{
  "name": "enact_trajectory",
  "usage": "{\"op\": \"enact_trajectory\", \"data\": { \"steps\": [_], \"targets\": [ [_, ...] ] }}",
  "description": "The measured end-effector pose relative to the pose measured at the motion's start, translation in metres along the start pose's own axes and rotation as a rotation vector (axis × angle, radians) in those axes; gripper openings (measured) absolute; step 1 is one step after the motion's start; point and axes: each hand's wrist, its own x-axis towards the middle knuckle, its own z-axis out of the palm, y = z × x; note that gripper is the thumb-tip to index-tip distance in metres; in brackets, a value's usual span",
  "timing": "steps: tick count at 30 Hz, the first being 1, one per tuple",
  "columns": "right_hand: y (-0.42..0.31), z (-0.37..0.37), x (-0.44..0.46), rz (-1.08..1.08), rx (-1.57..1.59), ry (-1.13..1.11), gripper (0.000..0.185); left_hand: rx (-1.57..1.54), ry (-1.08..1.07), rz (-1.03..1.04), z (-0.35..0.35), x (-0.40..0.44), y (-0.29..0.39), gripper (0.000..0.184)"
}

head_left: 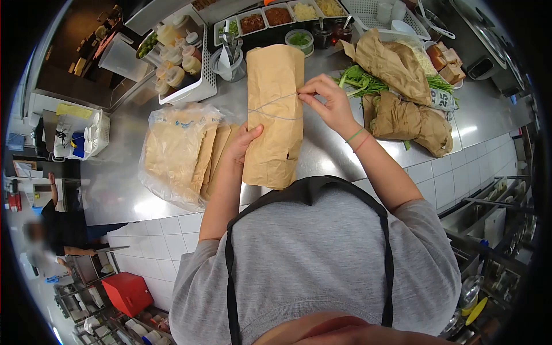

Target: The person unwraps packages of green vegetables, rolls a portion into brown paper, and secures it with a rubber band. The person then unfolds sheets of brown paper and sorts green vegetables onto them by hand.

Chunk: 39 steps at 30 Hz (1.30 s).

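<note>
A long brown paper package [275, 138] stands out in front of me over the metal counter, with a thin grey string or band [276, 107] crossing around its middle. My left hand [246, 142] holds the package's lower left side, thumb on the front and the other fingers hidden behind it. At the package's right edge, my right hand [323, 99] pinches the band between thumb and forefinger. Left of the package, a clear plastic bag [172, 149] with flat brown paper pieces lies on the counter.
A white basket of squeeze bottles [198, 83] is at the back left, beside a tub of utensils [228, 63]. Food trays [279, 17] line the back. Brown paper bundles [411, 118] and greens [362, 81] lie right. Another person [60, 230] is far left.
</note>
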Motion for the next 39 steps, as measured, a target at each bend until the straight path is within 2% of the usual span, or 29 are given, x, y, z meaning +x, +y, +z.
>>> {"op": "enact_trajectory", "data": {
  "steps": [3, 7, 9, 11, 15, 17, 18, 20, 22, 24, 26, 27, 29, 30, 31, 33, 35, 36, 38, 39],
  "targets": [
    [0.001, -0.006, 0.001, -0.030, -0.148, -0.105, 0.013, 0.117, 0.018, -0.040, -0.011, 0.002, 0.000, 0.059],
    [-0.002, -0.001, -0.013, 0.032, -0.129, -0.153, 0.010, 0.101, 0.070, 0.001, -0.010, 0.005, -0.004, 0.060],
    [-0.015, 0.002, -0.028, -0.059, -0.129, -0.227, 0.014, 0.053, 0.056, 0.003, -0.012, 0.006, -0.006, 0.060],
    [-0.030, 0.006, -0.039, -0.009, -0.053, -0.165, 0.018, 0.041, 0.048, -0.005, -0.009, 0.002, -0.011, 0.060],
    [-0.048, 0.002, -0.040, 0.111, 0.038, -0.230, 0.017, 0.070, 0.003, -0.110, -0.004, 0.001, -0.007, 0.060],
    [-0.046, 0.003, -0.037, 0.150, 0.166, -0.089, 0.018, 0.134, 0.031, -0.090, -0.001, 0.003, -0.004, 0.059],
    [-0.045, 0.002, -0.034, 0.143, 0.166, -0.092, 0.018, 0.198, 0.058, -0.070, 0.000, 0.005, -0.002, 0.059],
    [-0.041, -0.003, -0.034, 0.197, 0.371, 0.096, 0.015, 0.282, 0.071, -0.065, -0.009, 0.009, 0.005, 0.057],
    [-0.039, -0.017, -0.029, 0.205, 0.335, 0.115, 0.015, 0.366, 0.085, -0.072, -0.014, 0.012, 0.007, 0.056],
    [-0.029, -0.029, -0.029, 0.200, 0.296, 0.142, 0.015, 0.368, 0.217, -0.064, -0.014, 0.017, 0.013, 0.053],
    [-0.007, -0.031, -0.042, 0.543, 0.441, 0.121, 0.015, 0.442, 0.252, -0.027, -0.021, 0.022, 0.014, 0.053],
    [0.000, -0.029, -0.050, 0.544, 0.438, 0.125, 0.015, 0.510, 0.294, 0.006, -0.024, 0.023, 0.014, 0.052],
    [0.012, -0.023, -0.069, 0.681, 0.467, 0.040, 0.010, 0.499, 0.287, 0.013, -0.027, 0.021, 0.018, 0.052],
    [0.018, -0.022, -0.079, 0.722, 0.515, -0.053, 0.013, 0.490, 0.280, 0.015, -0.028, 0.020, 0.017, 0.051],
    [0.023, -0.018, -0.088, 0.730, 0.506, -0.036, 0.013, 0.488, 0.263, 0.004, -0.036, 0.020, 0.013, 0.051],
    [0.029, -0.002, -0.102, 0.967, 0.563, -0.146, 0.022, 0.409, 0.330, -0.059, -0.055, 0.024, 0.005, 0.049],
    [0.036, 0.011, -0.112, 0.952, 0.519, -0.198, 0.039, 0.407, 0.321, -0.093, -0.049, 0.021, 0.001, 0.047],
    [0.031, 0.012, -0.108, 0.958, 0.509, -0.156, 0.039, 0.372, 0.318, -0.036, -0.046, 0.019, 0.000, 0.046],
    [0.017, 0.015, -0.098, 0.895, 0.540, -0.095, 0.056, 0.341, 0.301, 0.001, -0.031, 0.020, -0.003, 0.045],
    [0.011, 0.014, -0.091, 0.899, 0.539, -0.072, 0.056, 0.345, 0.232, 0.042, -0.015, 0.020, 0.002, 0.045]
  ]
}}
